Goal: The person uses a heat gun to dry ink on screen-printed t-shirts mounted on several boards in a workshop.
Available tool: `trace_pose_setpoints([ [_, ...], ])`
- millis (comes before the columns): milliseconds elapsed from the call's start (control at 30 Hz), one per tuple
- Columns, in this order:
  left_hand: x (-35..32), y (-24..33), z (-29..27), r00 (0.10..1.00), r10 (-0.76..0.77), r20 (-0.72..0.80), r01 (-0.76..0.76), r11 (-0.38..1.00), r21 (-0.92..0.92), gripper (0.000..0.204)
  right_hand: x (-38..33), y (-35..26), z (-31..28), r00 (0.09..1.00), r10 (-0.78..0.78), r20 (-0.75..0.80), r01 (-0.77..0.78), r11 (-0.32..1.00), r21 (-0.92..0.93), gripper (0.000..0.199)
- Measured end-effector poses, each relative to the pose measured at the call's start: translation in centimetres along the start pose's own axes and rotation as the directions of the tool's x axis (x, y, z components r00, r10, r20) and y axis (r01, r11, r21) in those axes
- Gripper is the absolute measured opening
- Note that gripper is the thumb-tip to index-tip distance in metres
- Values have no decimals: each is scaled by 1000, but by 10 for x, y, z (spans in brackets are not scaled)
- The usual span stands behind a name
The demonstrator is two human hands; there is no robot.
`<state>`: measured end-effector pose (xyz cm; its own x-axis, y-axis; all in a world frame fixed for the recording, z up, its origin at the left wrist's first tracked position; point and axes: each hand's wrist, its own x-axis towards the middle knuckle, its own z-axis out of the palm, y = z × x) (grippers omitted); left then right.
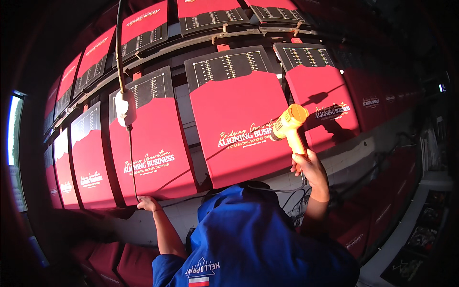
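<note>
My right hand (pixel 311 168) is wrapped around the handle of a yellow heat gun (pixel 290 125). Its dark nozzle points left, over the printed lettering on a red shirt (pixel 229 107) stretched on a black printing board (pixel 229 64). My left hand (pixel 148 204) is at the lower edge of another red shirt (pixel 146 138), to the left. Its fingers are closed on a thin dark power cord (pixel 132 160), which runs down from a white hanging socket (pixel 125 109). Whether those fingers also touch the shirt's hem is too small to tell.
More boards with red shirts (pixel 90 153) line both sides of a long rack rail (pixel 205 37). A thick cable (pixel 119 43) hangs from above. Loose cords (pixel 299 205) tangle beside my right forearm. Red shirts (pixel 138 263) also lie low behind me.
</note>
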<state>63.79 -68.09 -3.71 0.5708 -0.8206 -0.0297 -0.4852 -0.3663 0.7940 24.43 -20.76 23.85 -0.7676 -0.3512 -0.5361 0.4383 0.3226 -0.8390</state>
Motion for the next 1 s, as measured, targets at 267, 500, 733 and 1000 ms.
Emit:
trace_pose_setpoints([
  [267,56,-33,-42,918,238,318,-272,960,68,50,0,8,-13,998,2,-67,5,995,101,27],
  [500,137,0,-75,938,185,293,-245,953,181,49,-3,1,48,993,-10,-122,18,998,65,21],
  [733,309,81,-97,973,215,89,-228,958,176,42,-32,-7,220,976,-29,215,5,994,112,20],
  [1000,566,134,-138,861,501,-90,-453,835,313,42,-50,-7,397,958,-105,266,51,978,201,17],
])
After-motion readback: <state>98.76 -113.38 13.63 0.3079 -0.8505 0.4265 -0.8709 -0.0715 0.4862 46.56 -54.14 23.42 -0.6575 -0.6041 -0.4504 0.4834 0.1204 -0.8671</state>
